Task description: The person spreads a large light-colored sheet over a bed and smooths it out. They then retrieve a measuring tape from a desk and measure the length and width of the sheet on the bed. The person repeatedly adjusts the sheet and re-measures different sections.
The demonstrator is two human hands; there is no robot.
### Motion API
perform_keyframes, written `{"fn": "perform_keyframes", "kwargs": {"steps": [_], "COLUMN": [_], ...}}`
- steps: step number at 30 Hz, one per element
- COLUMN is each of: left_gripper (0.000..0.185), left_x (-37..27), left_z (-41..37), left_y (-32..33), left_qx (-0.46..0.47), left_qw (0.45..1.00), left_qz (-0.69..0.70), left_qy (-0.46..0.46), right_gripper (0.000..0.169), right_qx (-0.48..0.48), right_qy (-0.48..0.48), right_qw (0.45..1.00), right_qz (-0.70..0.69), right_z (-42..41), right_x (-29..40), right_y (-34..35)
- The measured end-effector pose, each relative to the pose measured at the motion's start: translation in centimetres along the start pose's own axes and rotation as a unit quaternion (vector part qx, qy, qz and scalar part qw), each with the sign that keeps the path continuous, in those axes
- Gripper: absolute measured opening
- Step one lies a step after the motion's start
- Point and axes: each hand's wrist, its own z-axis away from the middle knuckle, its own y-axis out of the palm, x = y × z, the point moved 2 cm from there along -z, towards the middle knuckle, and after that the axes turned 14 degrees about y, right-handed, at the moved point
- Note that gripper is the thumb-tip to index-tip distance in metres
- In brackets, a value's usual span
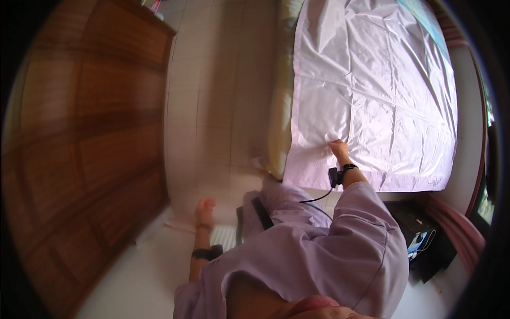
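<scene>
My right hand [339, 147] is over the near part of a shiny pale lilac bed cover [370, 103], its fingers bent at or just above the cloth. Whether it pinches the fabric cannot be told. A dark strap with a small black device [335, 178] and a cable is on that wrist. Out to the left, above the tiled floor, my left hand [205, 205] is blurred and touches nothing that I can make out; a black band with a device sits on its forearm. Creases run across the cover, which lies over a yellowish mattress edge [281, 131].
A brown wooden wardrobe or panelled wall [119, 99] stands at the left, beyond a strip of tiled floor [213, 79]. At the lower right are a dark cabinet [410, 219] with cables and a pink curtain [454, 227] beside a window.
</scene>
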Motion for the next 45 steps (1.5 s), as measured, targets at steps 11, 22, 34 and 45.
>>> {"fn": "perform_keyframes", "kwargs": {"steps": [11, 22, 34, 45], "left_gripper": [0.019, 0.015, 0.02, 0.013], "left_x": [-0.6, -26.1, -44.3, -68.0], "left_z": [-22.0, -59.7, -74.8, -89.5], "left_y": [-14.9, -21.1, -4.8, 2.9], "left_qx": [0.354, 0.184, 0.401, 0.325], "left_qw": [0.888, 0.98, 0.869, 0.926], "left_qz": [-0.293, -0.054, -0.275, -0.181], "left_qy": [-0.016, 0.049, 0.093, 0.063], "right_gripper": [0.044, 0.02, 0.022, 0.023], "right_qx": [0.144, -0.034, -0.046, -0.073], "right_qy": [-0.138, -0.04, -0.022, 0.001], "right_qw": [0.97, 0.988, 0.982, 0.958], "right_qz": [0.142, -0.146, -0.18, -0.277], "right_z": [8.5, 5.7, -14.4, -27.8], "right_x": [23.0, 39.5, 49.2, 64.3], "right_y": [18.4, 1.8, -7.2, -24.8]}}
